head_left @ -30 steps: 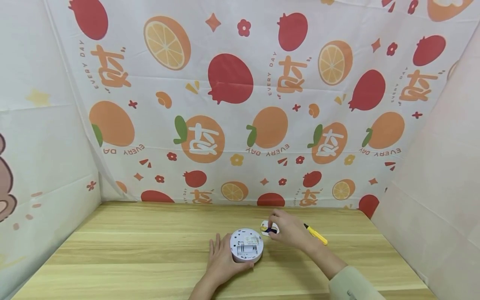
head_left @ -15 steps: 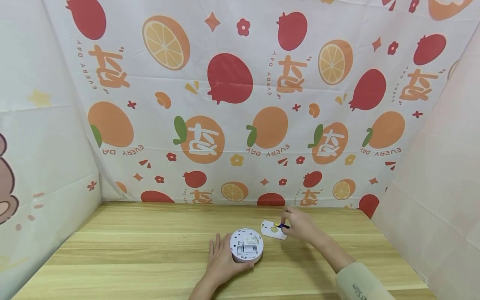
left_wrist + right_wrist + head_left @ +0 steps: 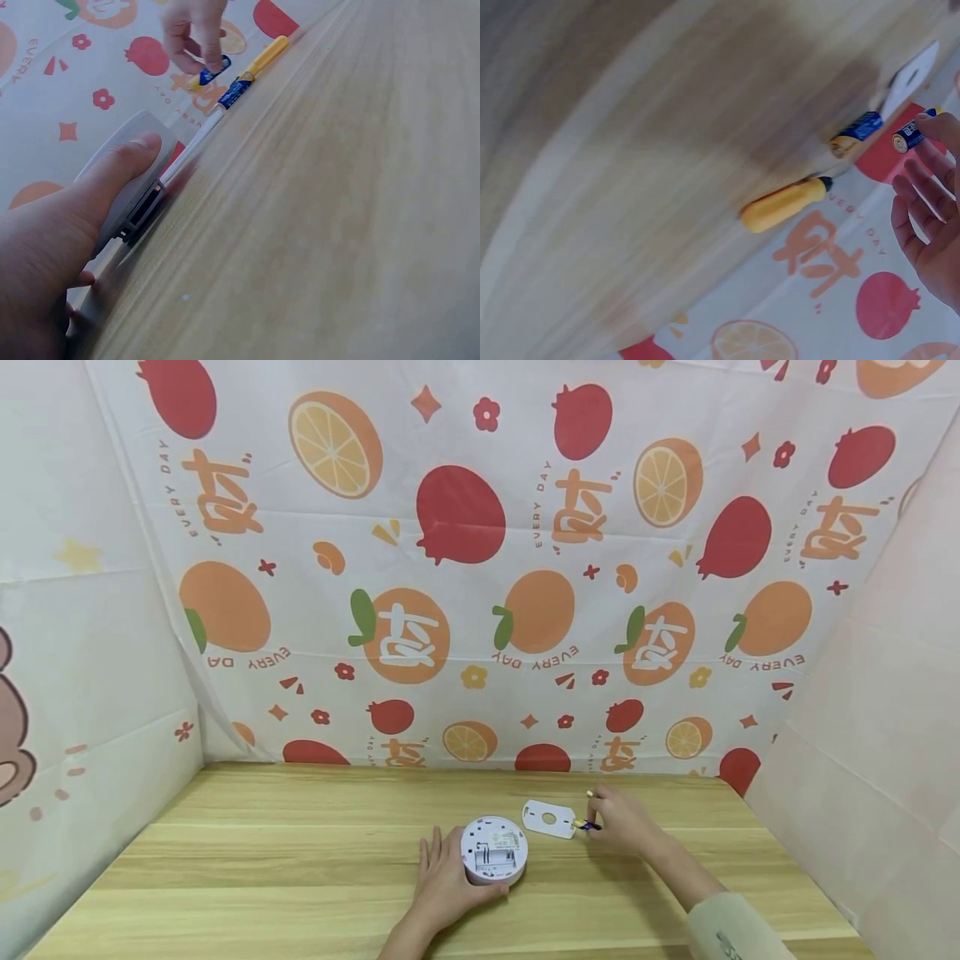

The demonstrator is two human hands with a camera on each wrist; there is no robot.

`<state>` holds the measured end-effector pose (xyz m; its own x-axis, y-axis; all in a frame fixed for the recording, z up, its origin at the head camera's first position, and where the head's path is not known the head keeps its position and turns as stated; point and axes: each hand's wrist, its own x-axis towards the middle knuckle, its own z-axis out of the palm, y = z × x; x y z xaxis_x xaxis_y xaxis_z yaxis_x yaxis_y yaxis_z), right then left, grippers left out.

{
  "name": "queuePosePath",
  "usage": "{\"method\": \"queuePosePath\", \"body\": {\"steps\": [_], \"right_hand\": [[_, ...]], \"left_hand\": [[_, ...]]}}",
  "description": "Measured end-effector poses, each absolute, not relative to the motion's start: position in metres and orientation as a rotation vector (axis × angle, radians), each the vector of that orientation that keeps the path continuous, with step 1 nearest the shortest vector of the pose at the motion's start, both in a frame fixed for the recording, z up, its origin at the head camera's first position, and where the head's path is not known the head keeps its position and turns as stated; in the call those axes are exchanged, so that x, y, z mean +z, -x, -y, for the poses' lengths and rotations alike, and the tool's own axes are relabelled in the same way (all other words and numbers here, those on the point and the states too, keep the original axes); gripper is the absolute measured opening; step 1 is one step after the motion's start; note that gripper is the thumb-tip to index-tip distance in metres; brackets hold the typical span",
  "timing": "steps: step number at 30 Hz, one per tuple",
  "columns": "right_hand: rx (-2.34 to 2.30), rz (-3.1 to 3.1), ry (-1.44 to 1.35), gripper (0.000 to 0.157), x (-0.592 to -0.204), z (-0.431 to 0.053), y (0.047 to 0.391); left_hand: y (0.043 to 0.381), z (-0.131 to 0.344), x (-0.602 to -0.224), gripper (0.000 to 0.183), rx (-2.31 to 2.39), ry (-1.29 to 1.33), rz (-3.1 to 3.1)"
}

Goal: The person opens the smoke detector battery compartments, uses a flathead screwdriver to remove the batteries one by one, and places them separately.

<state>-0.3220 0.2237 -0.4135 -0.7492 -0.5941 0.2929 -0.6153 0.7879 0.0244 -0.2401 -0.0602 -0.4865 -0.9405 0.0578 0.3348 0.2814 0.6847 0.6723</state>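
My left hand grips a round white smoke alarm from its left and near side, thumb along the rim in the left wrist view. The alarm's underside faces up on the table, with a rectangular battery bay uncovered. To the right, my right hand pinches a blue and yellow battery between thumb and fingertips, above the tabletop. Its other fingers are loosely bent. A second such battery lies on the table beneath, beside the end of a white mounting plate with a round hole.
A yellow-handled screwdriver lies on the table beyond the batteries; my right hand hides it in the head view. Behind the wooden table hangs a fruit-print cloth, with pale cloths at both sides.
My right hand has moved right, off the white plate, which now shows fully. The screwdriver has become hidden in the head view. The left hand and smoke alarm have stayed put.
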Motion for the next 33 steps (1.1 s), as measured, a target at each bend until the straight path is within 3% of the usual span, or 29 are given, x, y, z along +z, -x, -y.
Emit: {"method": "queuePosePath", "body": {"steps": [33], "right_hand": [[0.054, 2.719, -0.927, 0.019, -0.432, -0.240, 0.320]], "left_hand": [[0.243, 0.061, -0.487, 0.103, -1.119, 0.267, 2.611]]}}
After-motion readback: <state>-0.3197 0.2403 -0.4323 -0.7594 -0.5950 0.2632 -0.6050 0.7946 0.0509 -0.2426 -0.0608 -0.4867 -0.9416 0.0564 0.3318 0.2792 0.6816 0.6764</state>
